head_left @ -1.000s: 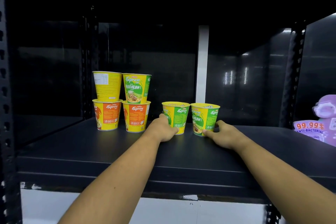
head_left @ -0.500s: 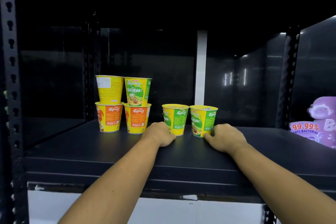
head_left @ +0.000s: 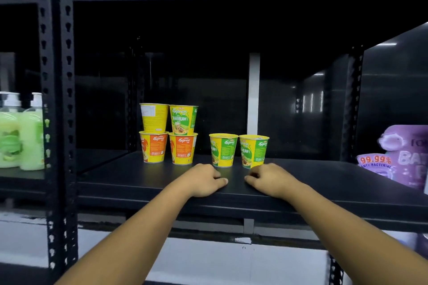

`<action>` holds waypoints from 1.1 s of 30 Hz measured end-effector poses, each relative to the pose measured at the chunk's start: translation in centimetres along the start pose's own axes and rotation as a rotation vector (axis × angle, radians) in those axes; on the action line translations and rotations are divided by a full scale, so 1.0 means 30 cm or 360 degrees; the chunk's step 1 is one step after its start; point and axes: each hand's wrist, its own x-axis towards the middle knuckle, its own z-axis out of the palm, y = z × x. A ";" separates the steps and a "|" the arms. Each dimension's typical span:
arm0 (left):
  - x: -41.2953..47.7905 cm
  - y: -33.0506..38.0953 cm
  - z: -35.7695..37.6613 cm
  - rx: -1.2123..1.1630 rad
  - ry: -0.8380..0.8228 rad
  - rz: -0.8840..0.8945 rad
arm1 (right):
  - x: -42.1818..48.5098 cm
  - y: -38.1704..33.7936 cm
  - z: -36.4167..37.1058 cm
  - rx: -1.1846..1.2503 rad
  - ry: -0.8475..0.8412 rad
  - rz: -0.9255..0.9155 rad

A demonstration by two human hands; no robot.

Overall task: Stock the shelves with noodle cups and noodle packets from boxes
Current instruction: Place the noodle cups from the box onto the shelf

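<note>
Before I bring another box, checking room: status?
Left hand, right hand empty, fingers curled, on shelf. Stacked cups at left, green cups just beyond hands. Nothing blocking.

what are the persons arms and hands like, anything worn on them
Two bare arms and hands, with nothing worn that shows. The left forearm and right forearm are uncovered right to the frame's edge, with no sleeve or cuff in view. The left hand and right hand have no gloves, and no watch, bracelet or ring is visible from this side.
</note>
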 end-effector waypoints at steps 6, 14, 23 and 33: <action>-0.207 0.096 0.073 -0.0005 0.0283 0.0067 | -0.253 -0.043 0.030 -0.0147 0.0027 -0.0340; -0.567 0.217 0.292 -0.0493 0.0520 0.0178 | -0.640 -0.036 0.134 0.0148 0.0061 -0.0466; -1.022 0.218 0.717 -0.0469 0.0033 -0.0013 | -1.150 -0.005 0.495 0.0328 -0.0326 -0.0416; -1.388 0.144 1.204 -0.0601 -0.0810 -0.0348 | -1.569 -0.034 1.046 0.0258 -0.1067 -0.0141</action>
